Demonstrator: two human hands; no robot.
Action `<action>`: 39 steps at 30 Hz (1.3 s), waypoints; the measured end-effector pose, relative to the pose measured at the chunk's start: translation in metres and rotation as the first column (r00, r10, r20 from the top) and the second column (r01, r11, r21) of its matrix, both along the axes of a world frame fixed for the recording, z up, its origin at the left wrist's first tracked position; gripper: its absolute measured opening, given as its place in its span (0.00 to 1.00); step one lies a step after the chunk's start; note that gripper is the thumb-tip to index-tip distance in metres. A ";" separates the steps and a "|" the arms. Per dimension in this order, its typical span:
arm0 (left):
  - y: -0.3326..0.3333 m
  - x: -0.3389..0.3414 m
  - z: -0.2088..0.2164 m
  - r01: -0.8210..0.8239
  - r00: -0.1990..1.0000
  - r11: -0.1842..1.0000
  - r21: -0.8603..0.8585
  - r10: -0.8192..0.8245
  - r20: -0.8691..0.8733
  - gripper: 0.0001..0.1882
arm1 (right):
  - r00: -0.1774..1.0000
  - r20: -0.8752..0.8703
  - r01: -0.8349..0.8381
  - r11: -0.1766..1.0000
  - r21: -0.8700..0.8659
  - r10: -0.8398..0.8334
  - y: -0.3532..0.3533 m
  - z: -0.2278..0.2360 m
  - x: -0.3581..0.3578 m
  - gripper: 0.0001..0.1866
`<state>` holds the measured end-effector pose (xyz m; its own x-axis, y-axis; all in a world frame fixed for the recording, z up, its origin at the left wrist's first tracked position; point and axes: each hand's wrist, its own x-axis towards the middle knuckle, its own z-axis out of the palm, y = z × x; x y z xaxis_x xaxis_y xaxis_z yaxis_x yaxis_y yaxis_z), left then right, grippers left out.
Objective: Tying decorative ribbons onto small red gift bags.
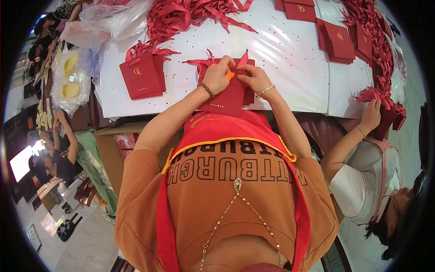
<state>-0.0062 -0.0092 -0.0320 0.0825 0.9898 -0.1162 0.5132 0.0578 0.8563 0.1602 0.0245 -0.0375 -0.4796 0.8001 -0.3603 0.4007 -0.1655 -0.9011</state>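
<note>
A flat red paper gift bag (pixel 229 97) with small gold print lies in front of me at the table's near edge, over other red bags. My left hand (pixel 219 75), an orange cover on one fingertip, is closed at the bag's upper edge. Just right of it, my right hand (pixel 254 79) pinches at the same edge with thumb and forefinger. The fingertips of both hands nearly meet; what lies exactly between them is partly hidden. Red ribbon (pixel 198 61) sticks out past both hands on the far side.
A stack of red bags (pixel 141 77) lies left on the white table (pixel 290 86). Loose red ribbons (pixel 190 18) heap at the back; more bags (pixel 337 41) lie right. A co-worker's hand (pixel 371 115) touches ribboned bags at the right edge. Clear plastic (pixel 97 25) lies far left.
</note>
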 end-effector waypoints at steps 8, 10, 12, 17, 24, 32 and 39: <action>0.005 0.007 0.027 0.202 0.923 0.979 0.007 -0.187 -0.335 0.13 | 0.993 -0.111 -0.047 0.998 0.040 0.051 -0.002 0.003 0.004 0.16; 0.005 0.008 0.027 0.229 0.913 0.973 0.035 -0.202 -0.355 0.13 | 0.987 -0.157 -0.033 0.999 -0.031 0.028 -0.002 0.004 0.006 0.15; 0.006 0.007 0.029 0.256 0.902 0.965 0.063 -0.215 -0.373 0.13 | 0.980 -0.197 -0.030 0.997 -0.067 0.016 -0.002 0.000 0.007 0.15; 0.018 -0.010 0.029 0.064 0.955 0.907 -0.417 0.065 0.288 0.13 | 0.975 -0.224 -0.017 0.994 -0.106 -0.007 -0.005 0.009 0.005 0.14; -0.010 0.002 -0.005 0.083 0.990 0.936 0.341 -0.039 -0.133 0.11 | 0.988 -0.147 0.009 0.980 -0.198 -0.039 -0.004 0.010 0.003 0.14; -0.007 0.005 0.021 0.112 0.958 0.976 0.187 -0.056 -0.282 0.14 | 0.991 -0.128 -0.030 0.999 0.031 0.034 -0.006 0.009 -0.002 0.15; 0.003 -0.002 0.019 -0.020 0.997 0.999 -0.035 0.023 0.073 0.14 | 0.984 -0.178 -0.031 0.994 -0.107 0.012 -0.005 0.016 0.003 0.14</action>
